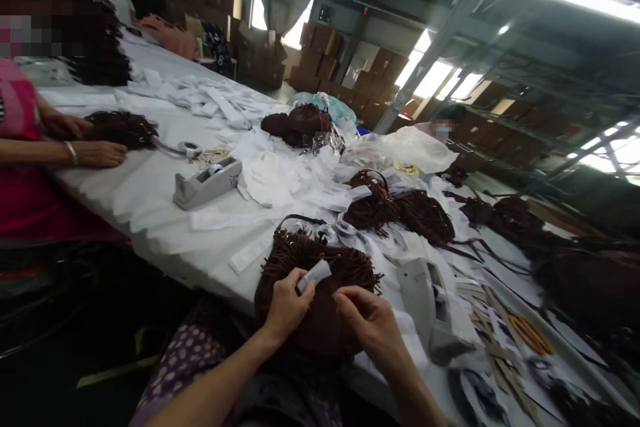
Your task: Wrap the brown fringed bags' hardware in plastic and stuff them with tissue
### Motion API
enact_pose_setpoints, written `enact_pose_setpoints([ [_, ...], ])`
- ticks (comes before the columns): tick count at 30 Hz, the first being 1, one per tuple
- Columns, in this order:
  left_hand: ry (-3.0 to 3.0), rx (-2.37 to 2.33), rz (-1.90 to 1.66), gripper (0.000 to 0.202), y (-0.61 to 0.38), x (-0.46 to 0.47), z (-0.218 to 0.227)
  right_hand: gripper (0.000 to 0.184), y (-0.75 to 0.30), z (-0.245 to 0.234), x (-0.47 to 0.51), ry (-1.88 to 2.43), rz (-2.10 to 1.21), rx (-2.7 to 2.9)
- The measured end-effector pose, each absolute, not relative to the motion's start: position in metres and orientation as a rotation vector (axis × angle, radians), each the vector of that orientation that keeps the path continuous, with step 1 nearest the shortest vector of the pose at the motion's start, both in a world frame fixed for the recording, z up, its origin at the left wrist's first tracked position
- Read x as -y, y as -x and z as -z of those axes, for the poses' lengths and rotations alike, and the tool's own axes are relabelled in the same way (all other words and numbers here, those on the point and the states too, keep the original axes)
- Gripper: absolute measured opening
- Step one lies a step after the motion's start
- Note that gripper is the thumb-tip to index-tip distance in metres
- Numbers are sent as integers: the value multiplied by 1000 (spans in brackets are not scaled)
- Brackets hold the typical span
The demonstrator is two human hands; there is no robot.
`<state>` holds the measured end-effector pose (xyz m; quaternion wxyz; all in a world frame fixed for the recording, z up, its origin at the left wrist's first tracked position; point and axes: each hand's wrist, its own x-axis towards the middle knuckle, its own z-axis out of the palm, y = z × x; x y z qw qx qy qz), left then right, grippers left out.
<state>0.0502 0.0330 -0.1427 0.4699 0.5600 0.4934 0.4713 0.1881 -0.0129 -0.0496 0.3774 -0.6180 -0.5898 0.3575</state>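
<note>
A dark brown fringed bag (323, 323) rests at the table's front edge, close to my body, with its strap at the far side. Over its front, my left hand (289, 301) is closed on a small rolled piece of white paper (316, 273). My right hand (369, 321) hovers over the bag's right half, thumb and forefinger pinched together; whatever may be between them is too small to make out. To the right of that hand stands a grey tape dispenser (434, 310).
Across the white-covered table (165, 233) lie white paper strips (215, 103), another tape dispenser (207, 183) and more brown fringed bags (423, 213). A co-worker's hands (103, 152) touch a brown piece at left. Tan strips (500, 353) lie at right. Cartons (320, 47) are stacked behind.
</note>
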Motion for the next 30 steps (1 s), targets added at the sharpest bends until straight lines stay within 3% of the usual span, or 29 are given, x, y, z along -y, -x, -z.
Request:
enact_pose_setpoints([
  [7, -1435, -1177, -1218, 18, -48, -35, 144, 41, -175, 90, -32, 1733, -927, 1451],
  [14, -1414, -1156, -1225, 14, -50, -35, 149, 51, -175, 97, -40, 1963, -837, 1439],
  [19, -1427, -1078, -1330, 46, -54, -31, 155, 53, -179, 102, -45, 1992, -929, 1402],
  [24, -1431, -1022, -1320, 32, -52, -34, 154, 55, -185, 108, -50, 1962, -1099, 1286],
  [30, -1137, -1135, -1271, 31, -53, -34, 140, 53, -180, 95, -46, 1818, -1317, 1205],
])
